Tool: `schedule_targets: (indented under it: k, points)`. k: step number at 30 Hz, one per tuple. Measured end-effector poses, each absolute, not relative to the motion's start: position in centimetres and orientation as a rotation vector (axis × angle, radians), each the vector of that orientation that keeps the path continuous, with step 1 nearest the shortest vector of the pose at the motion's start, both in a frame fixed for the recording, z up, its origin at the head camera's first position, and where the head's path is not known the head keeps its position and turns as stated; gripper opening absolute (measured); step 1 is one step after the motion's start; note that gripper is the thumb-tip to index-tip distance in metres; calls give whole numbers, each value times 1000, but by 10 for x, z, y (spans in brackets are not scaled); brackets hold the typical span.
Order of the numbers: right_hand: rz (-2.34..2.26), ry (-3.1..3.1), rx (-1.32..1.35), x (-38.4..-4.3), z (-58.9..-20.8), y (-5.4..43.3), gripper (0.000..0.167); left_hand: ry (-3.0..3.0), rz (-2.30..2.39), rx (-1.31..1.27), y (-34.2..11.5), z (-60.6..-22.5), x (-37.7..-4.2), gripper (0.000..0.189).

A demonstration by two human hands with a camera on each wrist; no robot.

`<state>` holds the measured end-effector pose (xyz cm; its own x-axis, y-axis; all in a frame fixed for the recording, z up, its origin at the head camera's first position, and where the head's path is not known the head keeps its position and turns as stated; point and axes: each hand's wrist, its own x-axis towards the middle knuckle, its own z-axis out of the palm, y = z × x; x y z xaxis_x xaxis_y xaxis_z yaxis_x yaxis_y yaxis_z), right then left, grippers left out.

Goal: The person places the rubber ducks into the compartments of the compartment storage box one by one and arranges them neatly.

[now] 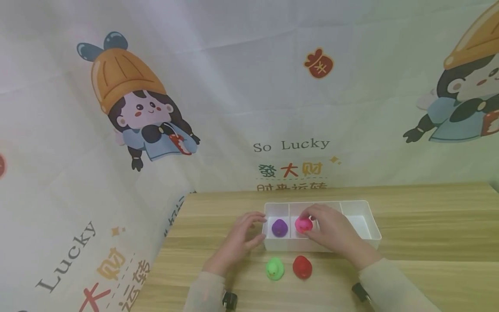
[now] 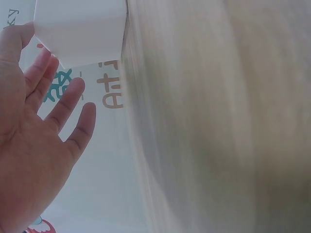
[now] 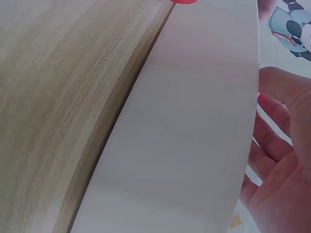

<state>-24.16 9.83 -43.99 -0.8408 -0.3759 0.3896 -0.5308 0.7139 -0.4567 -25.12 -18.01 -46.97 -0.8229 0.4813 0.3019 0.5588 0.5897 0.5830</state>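
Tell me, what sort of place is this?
Probably a play corner indoors, though I can't be sure: there's a green toy, a white divided tray and a wrinkled cloth printed with cartoon figures.

Your left hand is pretty relaxed tbh, thumb and fingers spread apart with a slight bend. Your right hand is curled into a pinch, back side up. Both forearms reach forward and angle in toward each other.
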Motion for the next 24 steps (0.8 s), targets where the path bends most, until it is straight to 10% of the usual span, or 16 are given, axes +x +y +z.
schedule_targets:
  k: [24]
  points:
    - [789, -2793, 699, -257, -442, 91, 23, -2707, -1055, -873, -181, -472, -252, 42]
